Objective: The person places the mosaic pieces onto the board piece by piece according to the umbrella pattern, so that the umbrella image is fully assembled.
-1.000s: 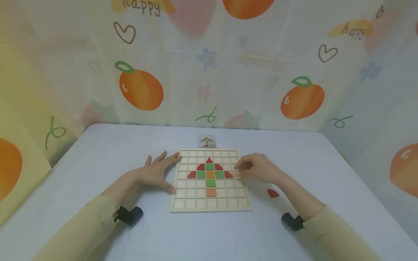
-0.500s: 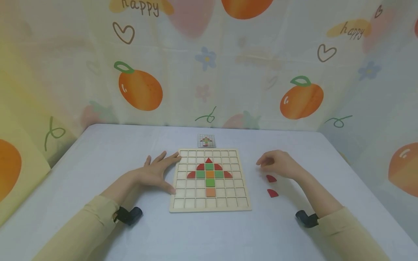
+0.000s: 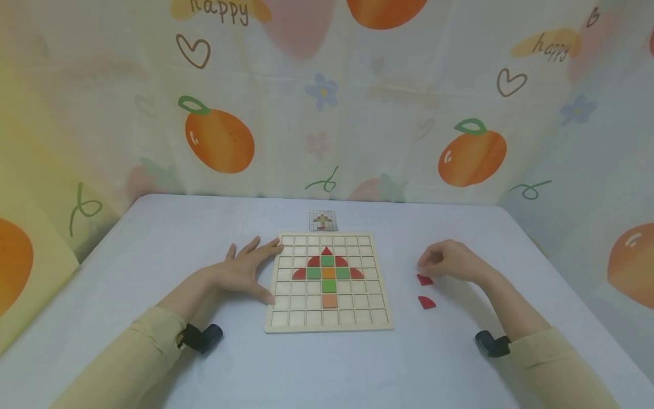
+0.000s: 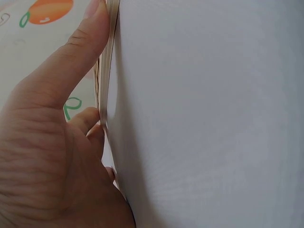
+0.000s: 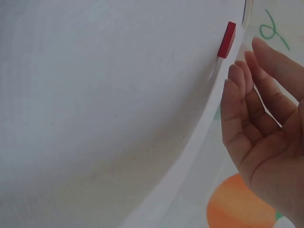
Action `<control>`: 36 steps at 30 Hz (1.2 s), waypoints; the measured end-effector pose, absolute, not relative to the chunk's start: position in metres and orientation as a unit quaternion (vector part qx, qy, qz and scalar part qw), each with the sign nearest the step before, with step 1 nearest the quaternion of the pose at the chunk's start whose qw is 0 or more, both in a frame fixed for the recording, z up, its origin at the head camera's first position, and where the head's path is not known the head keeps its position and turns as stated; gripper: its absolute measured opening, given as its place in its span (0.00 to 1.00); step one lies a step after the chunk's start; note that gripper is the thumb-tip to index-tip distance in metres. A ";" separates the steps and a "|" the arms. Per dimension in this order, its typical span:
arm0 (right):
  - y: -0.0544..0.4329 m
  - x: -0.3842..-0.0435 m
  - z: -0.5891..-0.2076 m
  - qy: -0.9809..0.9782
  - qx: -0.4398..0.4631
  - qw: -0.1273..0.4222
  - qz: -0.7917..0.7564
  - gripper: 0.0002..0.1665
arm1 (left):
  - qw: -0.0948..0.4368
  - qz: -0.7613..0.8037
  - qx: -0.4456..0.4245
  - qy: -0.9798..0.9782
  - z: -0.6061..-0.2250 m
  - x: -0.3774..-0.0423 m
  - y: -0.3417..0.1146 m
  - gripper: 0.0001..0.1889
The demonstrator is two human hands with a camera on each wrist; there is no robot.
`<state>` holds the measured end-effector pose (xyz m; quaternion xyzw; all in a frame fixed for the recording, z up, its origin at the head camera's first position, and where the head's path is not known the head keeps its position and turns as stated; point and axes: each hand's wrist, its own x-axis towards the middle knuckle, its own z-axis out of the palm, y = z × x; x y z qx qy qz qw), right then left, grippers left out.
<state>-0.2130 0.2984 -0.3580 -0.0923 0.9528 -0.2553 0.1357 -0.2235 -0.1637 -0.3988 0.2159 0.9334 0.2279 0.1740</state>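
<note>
A wooden grid board (image 3: 306, 319) lies on the white table. Red, green and orange pieces on it form an arrow-like figure, with a red triangle (image 3: 327, 251) on top. My left hand (image 3: 240, 274) is spread, its thumb and fingertips touching the board's left edge; the left wrist view shows the thumb (image 4: 85, 42) on that edge. To the right of the board, my right hand (image 3: 452, 261) hovers with loosely bent fingers, right by a red quarter-circle piece (image 3: 424, 280). Another red quarter-circle piece (image 3: 426, 303) lies nearer to me. In the right wrist view the hand (image 5: 266, 128) holds nothing.
Behind the board lies a small pattern card (image 3: 323, 220) showing a similar figure on a grid. A fruit-printed cloth (image 3: 378, 113) hangs behind the table (image 3: 327, 369) and along its sides.
From the board's right edge my right hand has moved right, to the loose red pieces, uncovering the farther one. The left hand stays in place. The pieces on the board look unchanged.
</note>
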 end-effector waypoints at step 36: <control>0.289 -0.210 -0.360 0.955 -0.083 0.172 -0.225 0.09 | 0.177 0.228 0.216 0.933 -0.396 -0.222 -0.164 0.62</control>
